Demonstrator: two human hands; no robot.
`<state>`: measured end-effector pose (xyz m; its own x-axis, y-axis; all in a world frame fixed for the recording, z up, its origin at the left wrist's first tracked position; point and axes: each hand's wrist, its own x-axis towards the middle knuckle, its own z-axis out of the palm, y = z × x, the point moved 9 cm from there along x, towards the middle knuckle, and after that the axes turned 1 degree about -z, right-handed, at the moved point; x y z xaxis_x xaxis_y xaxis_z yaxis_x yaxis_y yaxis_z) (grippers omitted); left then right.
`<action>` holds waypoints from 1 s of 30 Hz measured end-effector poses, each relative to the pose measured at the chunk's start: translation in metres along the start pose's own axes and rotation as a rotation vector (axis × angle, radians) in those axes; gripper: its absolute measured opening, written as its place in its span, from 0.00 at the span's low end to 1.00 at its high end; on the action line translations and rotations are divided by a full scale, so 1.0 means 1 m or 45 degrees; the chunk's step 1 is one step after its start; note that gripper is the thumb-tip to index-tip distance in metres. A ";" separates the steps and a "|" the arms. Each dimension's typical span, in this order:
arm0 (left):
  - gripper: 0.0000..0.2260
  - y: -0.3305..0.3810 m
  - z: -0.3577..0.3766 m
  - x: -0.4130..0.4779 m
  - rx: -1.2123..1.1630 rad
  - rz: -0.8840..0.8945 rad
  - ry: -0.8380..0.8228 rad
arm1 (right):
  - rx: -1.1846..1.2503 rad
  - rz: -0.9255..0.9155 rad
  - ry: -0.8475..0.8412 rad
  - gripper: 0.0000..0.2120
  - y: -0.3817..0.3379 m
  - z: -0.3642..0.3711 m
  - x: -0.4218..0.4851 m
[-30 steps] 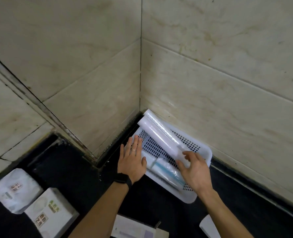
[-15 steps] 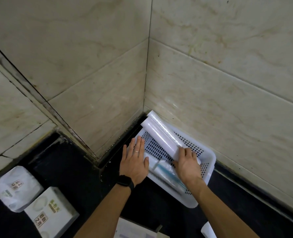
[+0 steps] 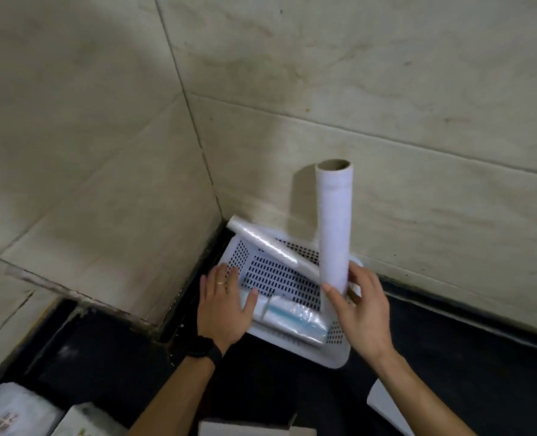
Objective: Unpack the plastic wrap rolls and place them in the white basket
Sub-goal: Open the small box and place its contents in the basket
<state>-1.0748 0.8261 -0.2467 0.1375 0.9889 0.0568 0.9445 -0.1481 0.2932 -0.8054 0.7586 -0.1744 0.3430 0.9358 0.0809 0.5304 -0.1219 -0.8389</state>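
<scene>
White basket point(image 3: 333, 357) holds wrapped roll point(image 3: 292, 322), leaning roll point(image 3: 267, 243); right hand point(image 3: 364, 313) grips upright roll point(image 3: 334, 228).

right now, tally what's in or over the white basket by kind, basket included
bare plastic wrap rolls: 2 (upright roll, slanted roll)
pack in clear wrapper: 1
white basket: 1
total: 4

Dim, soft light; slight motion blur; wide-angle bending at edges.
</scene>
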 end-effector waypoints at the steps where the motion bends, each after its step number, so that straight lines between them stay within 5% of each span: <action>1: 0.31 0.005 -0.006 0.010 -0.081 -0.042 0.042 | 0.042 0.032 0.040 0.25 0.002 -0.010 -0.004; 7: 0.30 0.038 0.044 0.066 -1.097 -0.751 -0.247 | 0.099 0.127 0.085 0.26 0.026 -0.045 -0.022; 10: 0.30 0.044 0.073 0.075 -1.277 -0.992 -0.346 | 0.062 0.105 0.058 0.25 0.028 -0.051 -0.027; 19: 0.13 0.015 0.071 0.044 -1.580 -1.012 -0.236 | -0.288 -0.079 -0.252 0.26 -0.006 0.001 0.025; 30: 0.12 0.005 0.077 0.027 -1.502 -1.076 -0.211 | -0.652 -0.112 -0.688 0.25 0.027 0.112 0.070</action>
<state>-1.0431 0.8534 -0.3175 -0.2134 0.7632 -0.6099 -0.0166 0.6213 0.7834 -0.8533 0.8581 -0.2516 -0.0760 0.9652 -0.2504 0.8779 -0.0543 -0.4758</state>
